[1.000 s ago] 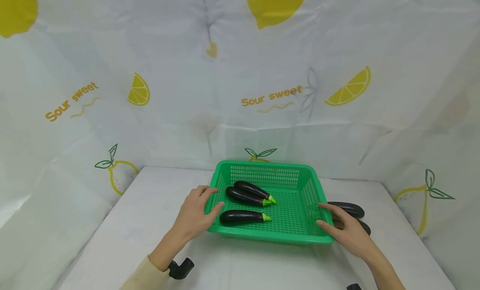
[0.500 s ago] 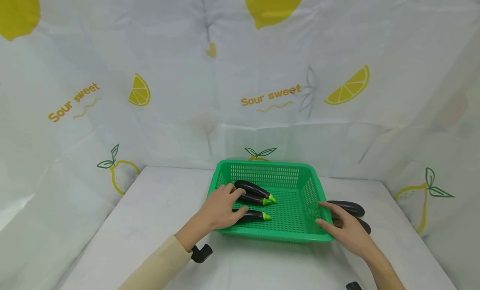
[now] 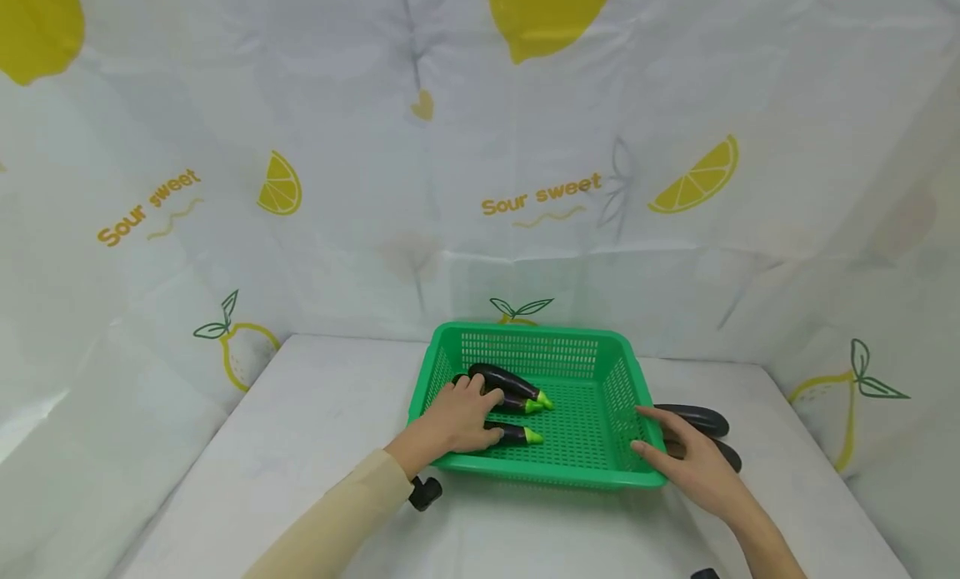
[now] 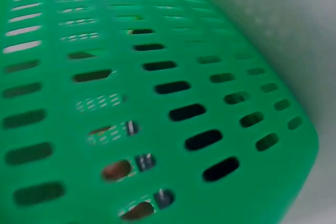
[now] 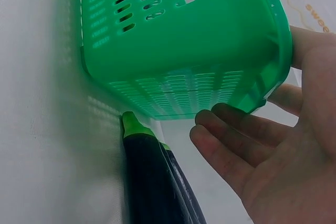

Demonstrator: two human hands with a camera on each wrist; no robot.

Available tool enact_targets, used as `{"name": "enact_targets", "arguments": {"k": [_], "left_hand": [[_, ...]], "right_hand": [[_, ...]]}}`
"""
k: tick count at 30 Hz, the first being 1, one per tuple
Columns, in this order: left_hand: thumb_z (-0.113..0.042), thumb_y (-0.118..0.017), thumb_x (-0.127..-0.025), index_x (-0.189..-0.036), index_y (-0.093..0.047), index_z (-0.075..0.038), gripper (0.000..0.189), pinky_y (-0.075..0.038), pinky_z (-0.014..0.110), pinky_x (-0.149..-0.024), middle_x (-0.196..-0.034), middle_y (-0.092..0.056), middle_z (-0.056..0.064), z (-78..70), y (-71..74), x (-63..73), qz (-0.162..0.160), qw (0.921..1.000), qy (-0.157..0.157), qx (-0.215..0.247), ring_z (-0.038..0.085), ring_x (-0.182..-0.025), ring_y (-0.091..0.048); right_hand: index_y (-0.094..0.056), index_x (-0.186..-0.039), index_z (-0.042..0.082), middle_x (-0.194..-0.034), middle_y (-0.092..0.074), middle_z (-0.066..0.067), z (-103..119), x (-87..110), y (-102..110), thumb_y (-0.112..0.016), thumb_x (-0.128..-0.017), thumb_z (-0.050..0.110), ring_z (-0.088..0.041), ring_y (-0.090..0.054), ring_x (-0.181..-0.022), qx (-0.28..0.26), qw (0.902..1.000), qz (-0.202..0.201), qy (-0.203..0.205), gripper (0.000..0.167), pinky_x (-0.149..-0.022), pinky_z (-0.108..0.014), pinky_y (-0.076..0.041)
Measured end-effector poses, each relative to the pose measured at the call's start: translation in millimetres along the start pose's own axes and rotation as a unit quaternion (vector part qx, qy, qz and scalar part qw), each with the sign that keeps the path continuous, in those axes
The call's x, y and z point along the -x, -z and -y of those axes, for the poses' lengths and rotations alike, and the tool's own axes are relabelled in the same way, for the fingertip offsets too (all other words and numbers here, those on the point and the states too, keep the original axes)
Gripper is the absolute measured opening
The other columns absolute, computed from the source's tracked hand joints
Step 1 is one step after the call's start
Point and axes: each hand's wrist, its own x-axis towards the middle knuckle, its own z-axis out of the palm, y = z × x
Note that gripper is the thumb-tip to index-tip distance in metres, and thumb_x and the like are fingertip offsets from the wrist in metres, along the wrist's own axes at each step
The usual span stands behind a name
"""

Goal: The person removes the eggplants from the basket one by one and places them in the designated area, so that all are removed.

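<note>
A green plastic basket [image 3: 551, 477] holds several dark eggplants with bright green stems. My left hand [image 3: 459, 416] reaches over its left side, spread above the front eggplant [image 3: 513, 434] and the middle eggplant [image 3: 517, 403]. Behind these lies the back eggplant [image 3: 495, 374]. The left wrist view is filled by the slotted basket wall [image 4: 173, 35], with bits of finger and dark skin showing through. My right hand [image 3: 697, 462] holds the right rim, thumb and index finger over it; its other fingers [image 5: 231, 150] extend below the rim, outside the basket.
Two more eggplants lie on the table outside the basket's right side, one farther back [image 3: 693, 416] and one nearer [image 3: 727, 454], partly behind the right hand. A white sheet printed with lemons [image 3: 360, 254] hangs behind and beside the white table [image 3: 300, 446].
My left hand has moved right from the basket's left rim and down among the eggplants. The right hand stays on the right rim, and the basket stands where it was.
</note>
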Motion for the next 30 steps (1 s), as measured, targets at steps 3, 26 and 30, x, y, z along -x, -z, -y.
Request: {"name": "enact_targets", "arguments": {"k": [3, 26, 30], "left_hand": [[-0.051, -0.065, -0.095, -0.139, -0.056, -0.027, 0.051, -0.048, 0.045, -0.090, -0.130, -0.052, 0.011, -2.7, -3.7, -1.7, 0.023, 0.9996, -0.005, -0.017, 0.026, -0.111, -0.052], [-0.040, -0.065, -0.099, -0.143, -0.055, -0.031, 0.046, -0.049, 0.041, -0.085, -0.127, -0.053, 0.007, -1.3, 1.9, -3.5, 0.069, 0.9973, -0.023, -0.009, 0.021, -0.105, -0.049], [-0.040, -0.062, -0.101, -0.143, -0.057, -0.030, 0.045, -0.047, 0.038, -0.080, -0.122, -0.053, 0.006, 2.6, 7.5, -0.8, 0.054, 0.9978, -0.034, -0.017, 0.020, -0.098, -0.047]], "right_hand": [[-0.044, -0.151, 0.007, -0.144, -0.049, -0.030, 1, -0.3, -1, -0.069, -0.098, 0.036, -0.038, -0.064, -0.114, 0.003, 1.0000, -0.003, 0.002, 0.065, -0.086, -0.045, -0.055], [-0.046, -0.150, 0.008, -0.138, -0.055, -0.026, -2, 0.4, -2, -0.069, -0.098, 0.036, -0.033, -0.067, -0.109, 0.007, 0.9999, -0.007, -0.001, 0.063, -0.080, -0.035, -0.054], [-0.046, -0.150, 0.008, -0.138, -0.055, -0.027, -2, -0.9, -2, -0.069, -0.098, 0.036, -0.033, -0.067, -0.109, 0.011, 0.9999, -0.011, 0.001, 0.063, -0.080, -0.036, -0.054]]}}
